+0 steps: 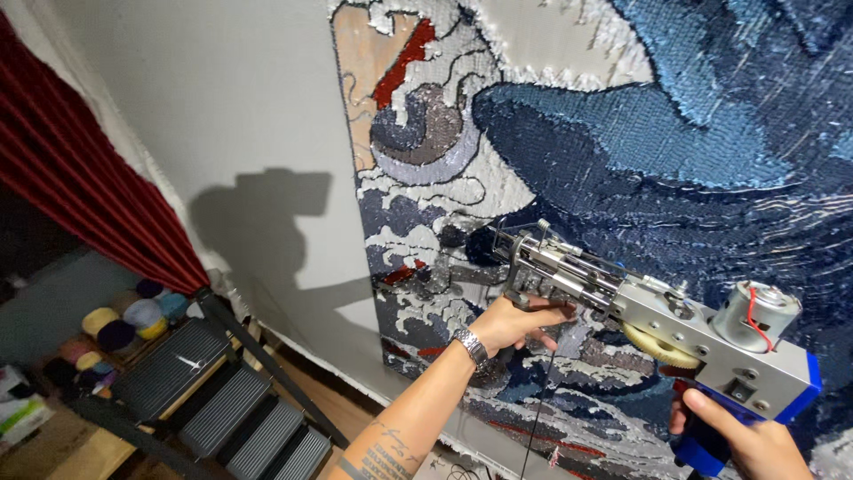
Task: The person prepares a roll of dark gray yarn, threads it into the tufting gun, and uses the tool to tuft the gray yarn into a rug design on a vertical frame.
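Tufting gun (pixel 657 316): silver metal body with blue handle, small round motor (pixel 755 313) at the rear with a red wire, yellow gear beneath. Held slanting, needle end (pixel 502 240) against the cloth.

Left hand (pixel 520 322): closed around the front grip under the gun's barrel; metal wristwatch (pixel 472 345) on the wrist, tattooed forearm below.

Right hand (pixel 755 440): clamped on the blue handle at the lower right, partly cut off by the frame edge.

Rug (pixel 622 142): a large tufted piece stretched upright on pale backing cloth (pixel 240 116), pattern of dark and mid blue masses with white and grey curls and some red patches (seen from the working side). The gun's tip sits in a dark blue patch, left of centre.

Yarn strand (pixel 533 418): thin dark thread hanging below the left hand; its upper end is hidden behind the hand, probably feeding the gun.

Surroundings: shadow of the person's head on the bare cloth; red curtain (pixel 80 169) at far left; black frame leg (pixel 267 364) crossing diagonally; balls of yarn (pixel 124 320) in yellow, purple and blue on a low shelf; dark ribbed steps (pixel 222 400) on the wooden floor (pixel 338 400).
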